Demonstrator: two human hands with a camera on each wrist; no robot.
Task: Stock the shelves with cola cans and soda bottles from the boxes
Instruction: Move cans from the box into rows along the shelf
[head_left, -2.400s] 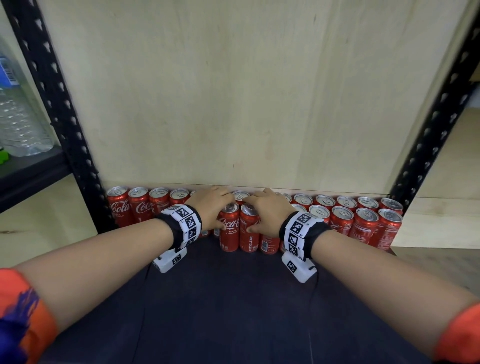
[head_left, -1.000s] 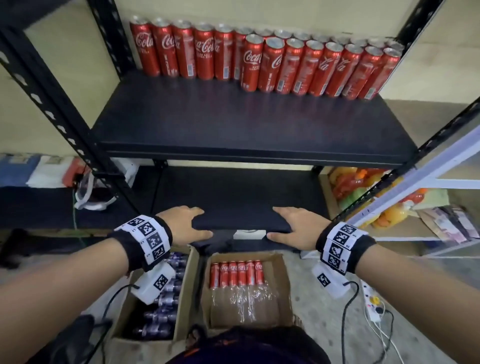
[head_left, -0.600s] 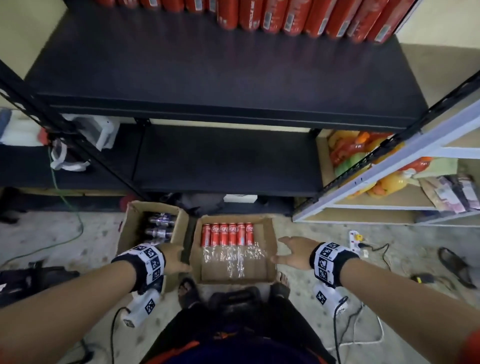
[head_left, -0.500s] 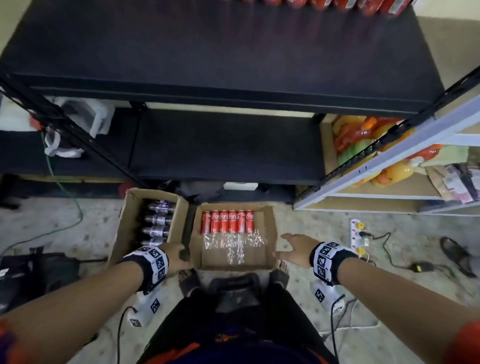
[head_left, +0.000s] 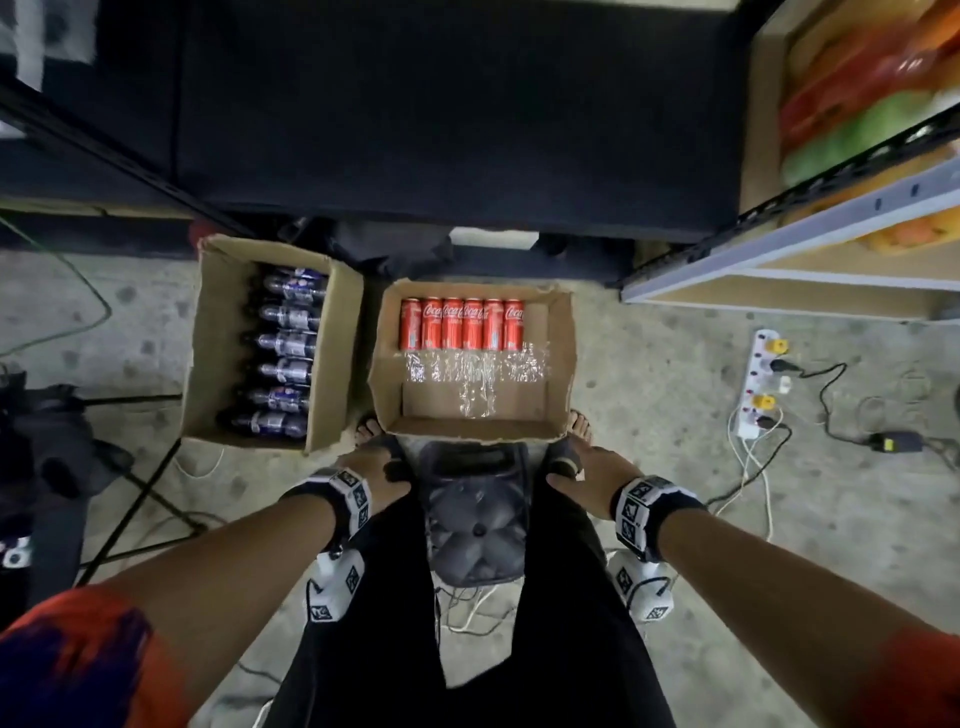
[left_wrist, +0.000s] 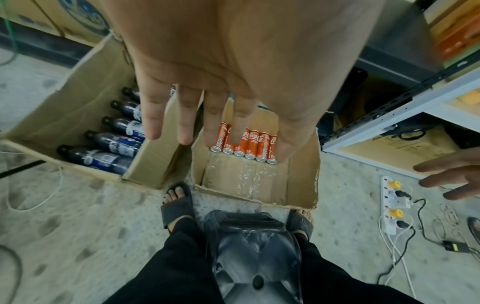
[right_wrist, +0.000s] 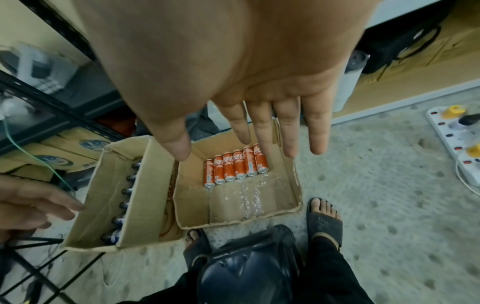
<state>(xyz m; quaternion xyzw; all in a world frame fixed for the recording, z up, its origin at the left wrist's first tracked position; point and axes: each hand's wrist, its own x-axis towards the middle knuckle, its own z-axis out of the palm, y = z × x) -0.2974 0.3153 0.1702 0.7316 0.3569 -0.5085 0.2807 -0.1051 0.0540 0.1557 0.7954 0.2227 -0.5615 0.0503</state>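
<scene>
Both hands, L & R, have been lowered from shelf edge to above the can box; fingers spread, nothing held. Six cola cans lie at box's far end, long axes pointing away from hands, directly ahead, roughly equidistant. Soda bottles lie left of box.

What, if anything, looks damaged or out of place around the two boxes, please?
The can box has a ragged, torn near edge, and loose clear plastic wrap lies crumpled on its floor beside the six cans. The bottle box sits slightly askew. Nothing looks spilled.
</scene>
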